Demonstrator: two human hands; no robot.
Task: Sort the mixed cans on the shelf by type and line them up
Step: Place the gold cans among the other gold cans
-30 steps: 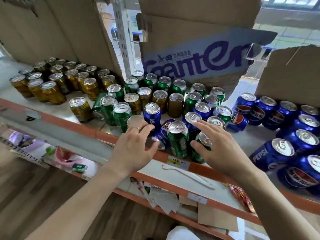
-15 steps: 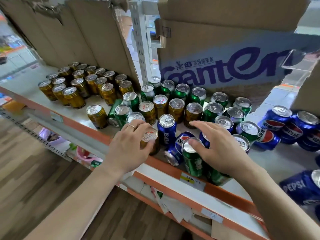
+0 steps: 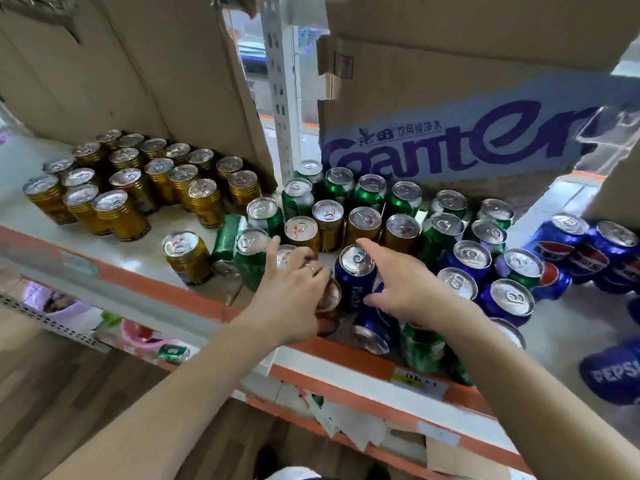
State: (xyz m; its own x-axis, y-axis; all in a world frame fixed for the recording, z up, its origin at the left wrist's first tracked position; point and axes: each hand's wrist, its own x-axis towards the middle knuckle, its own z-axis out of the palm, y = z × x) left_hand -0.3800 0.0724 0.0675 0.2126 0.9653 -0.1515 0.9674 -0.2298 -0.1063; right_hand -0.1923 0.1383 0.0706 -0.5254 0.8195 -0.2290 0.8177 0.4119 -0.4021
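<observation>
1. Three kinds of can share the shelf (image 3: 152,220), which is backed by a printed cardboard box (image 3: 450,147).
2. At the left, gold cans (image 3: 131,183) are already grouped, and blue cans (image 3: 568,233) at the right, so the mixed cluster (image 3: 363,220) between them is judged the remaining work.
3. The left hand (image 3: 291,296) is curled round a tilted gold can (image 3: 330,297) near the shelf's front edge, probably so that it can be carried leftward.
4. The right hand (image 3: 412,289) is spread about an upright blue can (image 3: 356,271), index finger at its rim, thumb at its side; whether it is gripped cannot be told.
</observation>
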